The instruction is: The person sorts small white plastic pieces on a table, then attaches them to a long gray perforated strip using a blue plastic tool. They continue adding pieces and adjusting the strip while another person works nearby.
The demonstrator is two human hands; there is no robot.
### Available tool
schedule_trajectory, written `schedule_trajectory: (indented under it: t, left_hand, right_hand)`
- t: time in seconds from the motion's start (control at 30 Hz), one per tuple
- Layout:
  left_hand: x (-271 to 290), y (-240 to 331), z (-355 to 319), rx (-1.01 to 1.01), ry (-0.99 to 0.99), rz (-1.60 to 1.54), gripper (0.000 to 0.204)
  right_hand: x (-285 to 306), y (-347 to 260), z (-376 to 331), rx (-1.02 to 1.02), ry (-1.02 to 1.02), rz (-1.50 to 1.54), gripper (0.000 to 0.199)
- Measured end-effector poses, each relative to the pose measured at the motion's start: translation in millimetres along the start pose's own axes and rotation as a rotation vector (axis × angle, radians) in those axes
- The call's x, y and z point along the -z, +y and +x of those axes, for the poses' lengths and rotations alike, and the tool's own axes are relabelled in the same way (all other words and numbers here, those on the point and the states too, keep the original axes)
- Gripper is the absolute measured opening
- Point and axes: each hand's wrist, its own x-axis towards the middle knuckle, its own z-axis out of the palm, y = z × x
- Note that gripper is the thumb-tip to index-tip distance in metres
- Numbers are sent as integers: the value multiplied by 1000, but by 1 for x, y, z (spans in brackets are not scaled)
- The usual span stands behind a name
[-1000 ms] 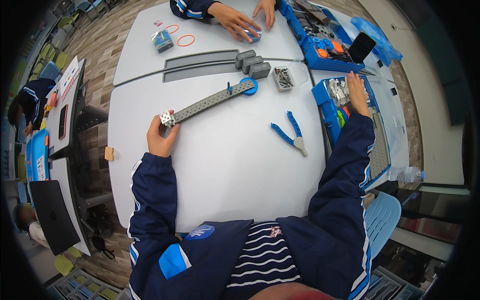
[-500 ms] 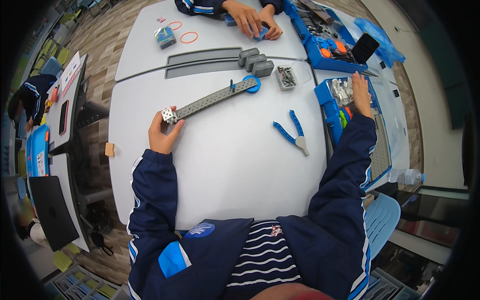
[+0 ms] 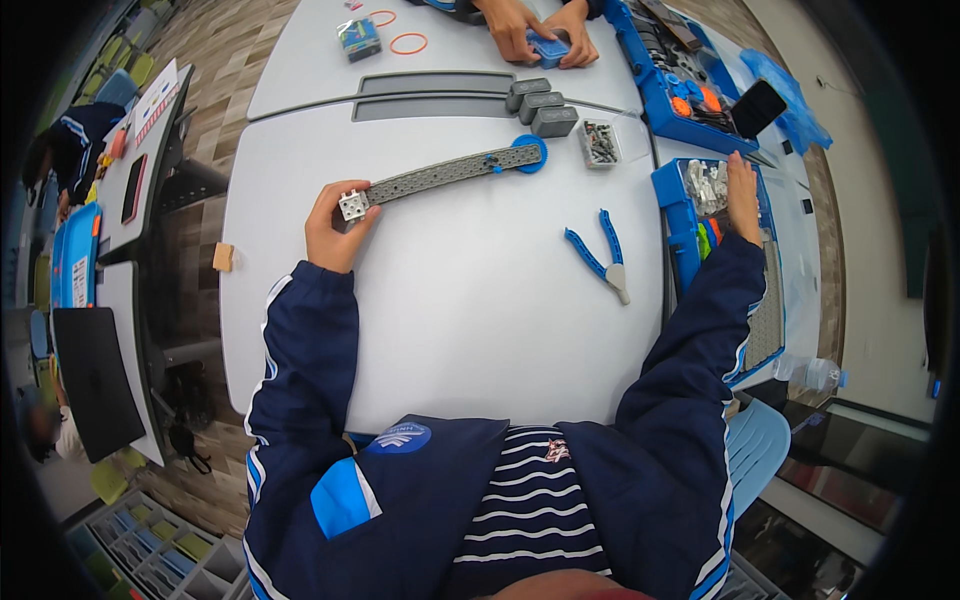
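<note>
My left hand (image 3: 338, 228) is closed around the near-left end of a long grey perforated plastic beam (image 3: 430, 176), thumb and fingers on either side of a pale grey block (image 3: 353, 205) there. A blue wheel (image 3: 532, 154) shows at the beam's far end, partly under it, and a small blue pin (image 3: 493, 163) sits near that end. At the right, my right hand (image 3: 742, 200) lies with fingers stretched out along the right side of a compartment of white pieces (image 3: 707, 187) in a blue parts case (image 3: 684, 232). Nothing shows in its fingers.
Blue-handled pliers (image 3: 603, 257) lie mid-table. Beyond them stand a clear box of small pieces (image 3: 600, 145) and several grey blocks (image 3: 541, 108). Across the table, a person's hands (image 3: 541, 40) handle a blue box. Another blue case (image 3: 690, 105) stands far right, a bottle (image 3: 815, 374) near right.
The beam has rolled in my left hand, so the pin no longer stands upright. My right hand stays at the parts case. The view has shifted slightly, and the other person's hands have moved.
</note>
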Motion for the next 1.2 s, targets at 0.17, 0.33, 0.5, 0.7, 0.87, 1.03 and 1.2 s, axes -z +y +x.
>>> schedule_trajectory:
  t: [0.17, 0.33, 0.5, 0.7, 0.87, 1.03, 1.2]
  left_hand:
    - [-1, 1, 1, -68, 20, 93, 35]
    - [-1, 5, 1, -143, 12, 115, 37]
    - [5, 11, 12, -258, -80, 209, 43]
    - [8, 15, 39, -401, -101, 259, 44]
    - [11, 22, 57, -658, -81, 360, 46]
    - [12, 16, 69, -691, -34, 371, 47]
    - [-1, -4, 56, -324, 65, 306, 66]
  right_hand:
    - [0, -5, 0, 17, 17, 2, 74]
    - [9, -36, -15, 101, 197, -124, 66]
    - [41, -132, -50, 604, 497, -96, 38]
    - [-15, -244, -149, 896, -188, 427, 40]
    - [-66, -255, -164, 901, -225, 253, 51]
    - [-73, -246, -163, 751, -317, 269, 41]
    - [-69, -245, -183, 695, -260, 376, 31]
